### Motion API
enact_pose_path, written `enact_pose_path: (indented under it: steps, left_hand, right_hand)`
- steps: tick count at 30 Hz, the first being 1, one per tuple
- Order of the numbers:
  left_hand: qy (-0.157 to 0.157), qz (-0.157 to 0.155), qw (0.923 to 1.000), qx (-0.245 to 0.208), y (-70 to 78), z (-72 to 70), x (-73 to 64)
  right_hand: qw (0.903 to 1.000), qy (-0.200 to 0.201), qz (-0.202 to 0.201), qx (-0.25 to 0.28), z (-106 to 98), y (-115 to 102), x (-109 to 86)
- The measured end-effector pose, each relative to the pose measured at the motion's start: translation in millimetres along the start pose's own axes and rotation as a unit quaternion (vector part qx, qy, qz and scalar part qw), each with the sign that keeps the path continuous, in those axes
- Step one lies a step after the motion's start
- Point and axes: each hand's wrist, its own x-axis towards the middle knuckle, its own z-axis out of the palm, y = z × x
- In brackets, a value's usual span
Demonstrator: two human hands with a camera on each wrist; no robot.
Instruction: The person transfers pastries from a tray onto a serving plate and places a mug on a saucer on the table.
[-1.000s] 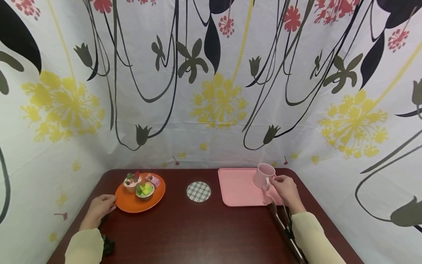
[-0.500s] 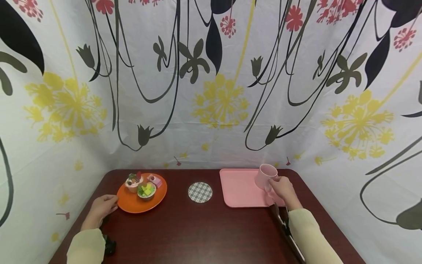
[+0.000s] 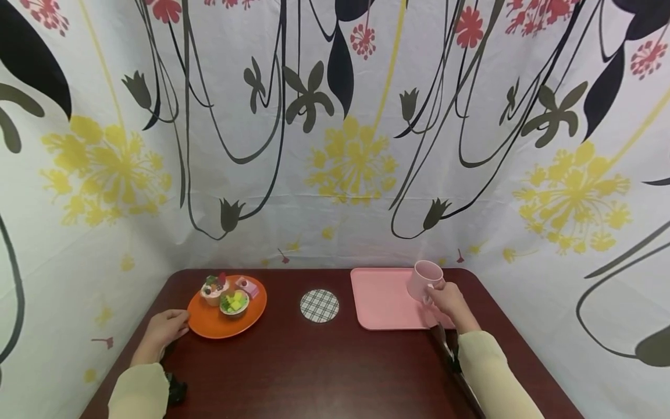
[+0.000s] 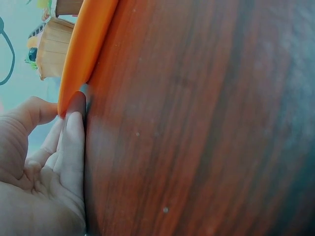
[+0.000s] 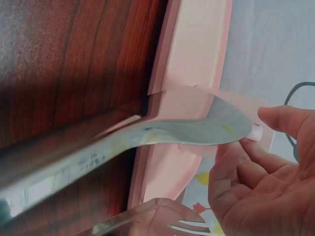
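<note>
My left hand (image 3: 163,333) is at the left of the table and pinches the near-left rim of an orange plate (image 3: 209,326) between thumb and fingers. On the plate sit a fruit-topped cupcake (image 3: 214,291), a small tart (image 3: 234,304) with green and yellow topping and a pink cake slice (image 3: 248,287). A pale pink mug (image 3: 423,280) stands upright on a pink tray (image 3: 379,299). With its fingers at the mug's handle, my right hand (image 3: 454,305) grips it; in the right wrist view a spoon (image 5: 197,130) partly covers the mug.
The spoon and a fork (image 5: 162,216) lie by the tray's near edge, partly under my right sleeve. A round checked coaster (image 3: 320,306) lies between plate and tray. Patterned cloth (image 3: 345,233) hangs behind the dark wooden table (image 3: 314,366).
The head view has shifted slightly. My right hand's fingers have come in closer on the mug's handle, and the sleeve covers more of the cutlery. My left hand stays at the plate's rim.
</note>
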Motion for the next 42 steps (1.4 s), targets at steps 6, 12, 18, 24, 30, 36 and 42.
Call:
enact_pose_path:
  steps: [6,12,18,24,30,36,42]
  left_hand:
    - [0.000,0.001,1.0000,-0.002,-1.6,0.1,2.5]
    - [0.001,-0.001,1.0000,-0.005,-1.5,-0.4,1.9]
    - [-0.001,-0.003,1.0000,-0.005,-0.4,-1.8,2.7]
    - [0.001,-0.011,0.9999,-0.003,-0.5,-2.1,3.5]
    - [0.005,-0.014,0.9999,-0.005,-1.6,-0.4,3.2]
    - [0.001,-0.009,0.9999,-0.006,0.2,-0.6,2.5]
    - [0.000,-0.008,0.9999,-0.008,1.0,-1.2,2.2]
  right_hand:
    - [0.9991,-0.007,0.012,0.039,-0.6,2.0,2.8]
    - [0.9991,-0.008,0.012,0.041,0.3,2.3,6.5]
    - [0.9986,-0.012,0.010,0.051,-0.2,1.1,6.4]
    - [0.9931,-0.029,0.019,0.112,1.6,-1.5,4.4]
    - [0.9851,-0.047,0.032,0.162,6.1,-3.7,4.1]
    - [0.9818,-0.050,0.044,0.178,5.4,-4.1,-0.9]
    - [0.9837,-0.028,0.044,0.172,5.8,-3.9,-3.7]
